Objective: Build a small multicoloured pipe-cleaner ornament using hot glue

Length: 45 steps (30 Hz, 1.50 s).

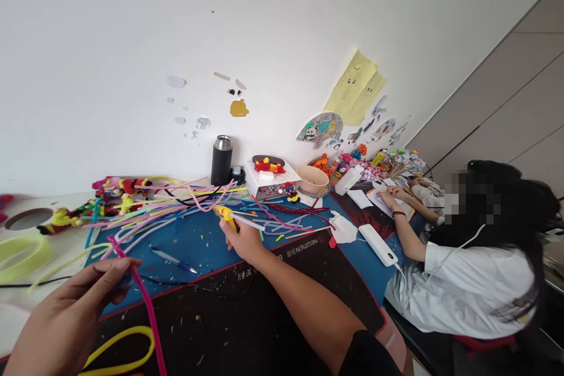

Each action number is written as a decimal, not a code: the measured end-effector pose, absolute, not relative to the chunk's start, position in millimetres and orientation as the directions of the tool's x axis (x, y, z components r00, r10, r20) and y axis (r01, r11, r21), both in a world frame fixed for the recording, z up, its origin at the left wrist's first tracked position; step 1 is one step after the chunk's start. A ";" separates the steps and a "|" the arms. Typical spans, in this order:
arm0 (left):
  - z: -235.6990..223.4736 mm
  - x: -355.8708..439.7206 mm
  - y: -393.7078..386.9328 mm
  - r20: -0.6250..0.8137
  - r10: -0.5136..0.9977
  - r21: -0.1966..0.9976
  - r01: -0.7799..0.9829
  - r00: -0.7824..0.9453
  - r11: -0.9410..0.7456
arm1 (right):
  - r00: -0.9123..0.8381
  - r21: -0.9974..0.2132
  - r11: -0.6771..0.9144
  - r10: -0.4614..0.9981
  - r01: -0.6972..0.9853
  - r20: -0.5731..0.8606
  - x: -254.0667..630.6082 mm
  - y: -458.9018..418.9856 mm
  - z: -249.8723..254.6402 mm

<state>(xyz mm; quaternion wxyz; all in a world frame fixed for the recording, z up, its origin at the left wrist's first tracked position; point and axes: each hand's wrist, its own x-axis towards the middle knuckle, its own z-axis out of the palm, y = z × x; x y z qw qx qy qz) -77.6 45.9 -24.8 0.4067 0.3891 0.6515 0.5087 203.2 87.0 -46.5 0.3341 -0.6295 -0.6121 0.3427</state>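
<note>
My left hand (83,299) is closed in a pinch at the lower left, thumb against fingers. It grips a magenta pipe cleaner (147,302) whose short end sticks up past the thumb and whose long end hangs down. Further forward, my right hand (242,239) wraps round a yellow hot glue gun (224,212), with a whitish glue stick (253,221) jutting from its back. Loose pastel pipe cleaners (176,214) lie beyond both hands. Between the hands is a blue pen (174,259). Below my left hand curves a yellow pipe cleaner loop (118,335).
A black thermos (221,161), a white box (271,179) and a round beige bowl (312,179) stand along the wall. Finished pipe cleaner figures (118,185) lie at left. To the right, a person (476,282) sits beside a white power bank (378,245).
</note>
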 end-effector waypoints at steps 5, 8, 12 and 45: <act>15.3 -61.8 33.7 -0.292 0.921 0.956 -0.087 -0.259 0.279 | -0.094 -0.567 0.125 0.992 0.814 0.085 208.5 57.2 -29.0; 19.1 -58.9 34.7 -0.299 0.908 0.953 -0.135 -0.293 0.270 | -0.129 -0.506 0.150 0.989 0.850 0.076 215.4 43.1 -22.8; 8.8 -61.6 38.6 -0.293 0.918 0.954 -0.147 -0.266 0.262 | -0.167 -0.373 0.173 0.985 0.912 0.049 221.4 37.8 -23.1; 17.7 -36.5 28.3 -0.244 0.969 0.968 -0.070 -0.033 0.241 | -0.219 -0.819 0.290 0.954 0.495 0.205 192.5 35.3 -23.9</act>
